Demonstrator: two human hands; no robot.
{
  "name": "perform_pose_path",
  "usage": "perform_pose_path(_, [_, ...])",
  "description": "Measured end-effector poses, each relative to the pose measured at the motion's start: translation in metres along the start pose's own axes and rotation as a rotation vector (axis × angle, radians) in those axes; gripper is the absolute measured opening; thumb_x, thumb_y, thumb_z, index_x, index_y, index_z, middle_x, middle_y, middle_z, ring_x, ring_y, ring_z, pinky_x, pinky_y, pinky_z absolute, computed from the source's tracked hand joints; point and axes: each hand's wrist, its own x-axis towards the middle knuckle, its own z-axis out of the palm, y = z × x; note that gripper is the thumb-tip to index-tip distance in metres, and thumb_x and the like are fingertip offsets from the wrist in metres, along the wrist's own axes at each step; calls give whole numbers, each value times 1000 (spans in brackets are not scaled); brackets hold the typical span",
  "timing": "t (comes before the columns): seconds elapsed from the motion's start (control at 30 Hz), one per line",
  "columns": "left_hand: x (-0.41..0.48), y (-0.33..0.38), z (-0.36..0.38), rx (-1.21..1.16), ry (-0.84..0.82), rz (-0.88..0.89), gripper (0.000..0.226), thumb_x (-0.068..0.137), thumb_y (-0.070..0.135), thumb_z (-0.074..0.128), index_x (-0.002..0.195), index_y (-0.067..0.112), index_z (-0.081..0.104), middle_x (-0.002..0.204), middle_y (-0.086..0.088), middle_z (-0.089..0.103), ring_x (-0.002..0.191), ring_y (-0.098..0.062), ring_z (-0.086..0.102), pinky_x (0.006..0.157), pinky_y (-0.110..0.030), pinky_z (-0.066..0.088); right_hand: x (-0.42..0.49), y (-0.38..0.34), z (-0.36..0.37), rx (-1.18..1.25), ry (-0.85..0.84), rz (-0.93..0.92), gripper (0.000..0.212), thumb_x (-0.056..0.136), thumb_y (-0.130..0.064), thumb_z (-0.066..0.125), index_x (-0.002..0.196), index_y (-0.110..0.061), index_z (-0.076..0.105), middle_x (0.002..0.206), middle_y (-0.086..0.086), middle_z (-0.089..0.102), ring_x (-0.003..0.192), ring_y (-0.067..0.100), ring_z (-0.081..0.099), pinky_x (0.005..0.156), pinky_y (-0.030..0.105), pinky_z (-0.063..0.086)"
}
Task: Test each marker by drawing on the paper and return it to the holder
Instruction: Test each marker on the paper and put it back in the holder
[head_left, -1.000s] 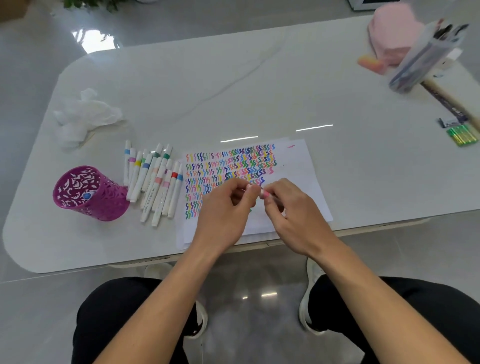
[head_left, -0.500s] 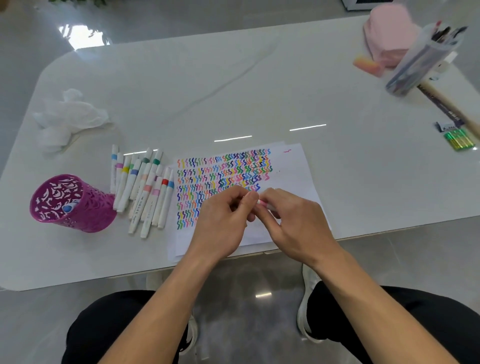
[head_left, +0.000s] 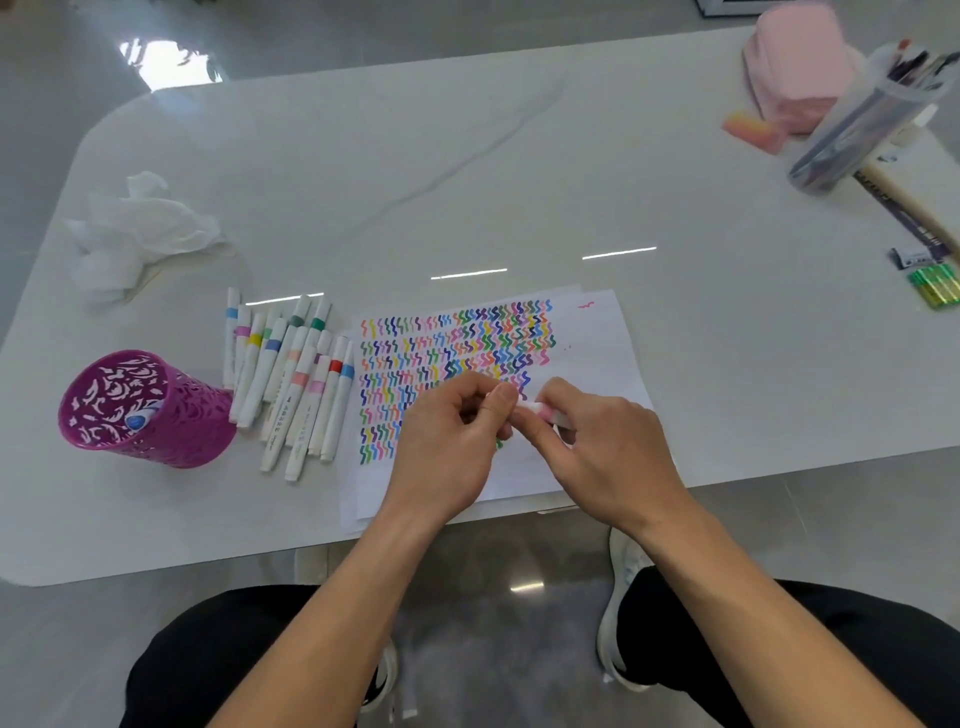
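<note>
Since 0.5 s ago, both hands have drifted slightly right over the paper (head_left: 597, 353), and a little more of the marker (head_left: 537, 410) now shows between them. Left hand (head_left: 447, 441): fingers curled, thumb and forefinger pinching 1 end of the marker. Right hand (head_left: 608, 447): fingers wrapped round the white barrel beside its pink band. The 2 hands meet just above the lower rows of coloured zigzags at frame centre, a 2-handed grip that suits working the cap; whether the cap is going on or coming off cannot be told.

The paper lies at the near edge of the bench (head_left: 467, 182), directly before the person, so a test stroke needs little reach. Its right part is blank apart from a small pink squiggle at the upper corner. The loose markers (head_left: 296, 384) lie side by side just left of the paper. The purple cut-out holder (head_left: 150, 415) stands left of them, at middle left of the frame, with 1 blue-tipped item visible inside. Most markers are thus probably untested. A crumpled tissue (head_left: 135, 234) lies at upper left, and a clear cup (head_left: 862, 124) of pens at upper right.
</note>
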Motion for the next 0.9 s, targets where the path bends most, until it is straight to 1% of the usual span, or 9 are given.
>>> perform_pose_path(0.07, [0,-2,3,-14,33,-14,19,101,27,61,85,23,71,68,6,69,64,-6,62,66,-28,53,0,-2,-3,60,-84,57,33,101,-60,46,93,-28,51,74,-18,62,70,16,63,64,34,47])
perform_pose_path(0.2, [4,-8,1,10,122,-36,3,96,28,67,94,27,70,80,9,73,75,-7,69,74,-35,60,1,6,-4,315,-124,177,10,107,-29,43,115,-29,39,67,-21,48,88,-1,65,64,33,40])
perform_pose_path(0.3, [6,-12,-2,103,124,-71,6,92,32,72,97,31,68,87,11,71,79,-5,67,74,-30,59,4,14,-5,506,-65,231,18,108,-20,43,115,-34,33,90,-13,57,79,5,63,66,34,50])
perform_pose_path(0.4, [6,-14,-3,222,110,-82,15,88,25,77,96,30,66,91,15,68,77,-3,63,68,-20,51,10,16,-6,647,-24,277,14,108,-14,48,109,-27,52,104,-5,65,69,14,65,64,28,52])
perform_pose_path(0.5, [6,-14,0,323,110,-63,18,86,21,78,89,30,63,84,14,67,74,-5,62,63,-18,45,15,18,-9,931,-24,379,33,107,0,39,111,-15,69,109,5,71,75,22,72,67,32,59])
perform_pose_path(0.6, [7,-15,4,430,114,-18,17,86,22,77,86,31,63,86,16,64,77,-7,59,65,-19,40,19,22,-8,981,-36,388,41,100,9,44,120,-16,70,110,9,73,90,25,75,73,27,61])
perform_pose_path(0.7, [8,-20,7,485,126,35,15,86,24,78,95,30,68,96,13,58,86,-9,55,75,-23,43,22,25,-3,904,-14,320,35,94,5,65,121,-17,66,101,7,74,90,23,74,73,27,60])
perform_pose_path(0.77, [9,-24,7,543,127,63,15,86,24,77,99,28,70,98,12,56,91,-10,54,78,-25,43,23,25,0,848,5,307,24,94,-12,73,116,-20,65,97,5,73,85,19,73,71,25,58])
perform_pose_path(0.9, [11,-31,6,616,132,77,16,87,25,77,102,25,71,97,10,54,94,-12,52,76,-26,40,26,23,7,797,36,276,10,104,-26,61,108,-18,65,84,3,73,72,19,70,63,29,54])
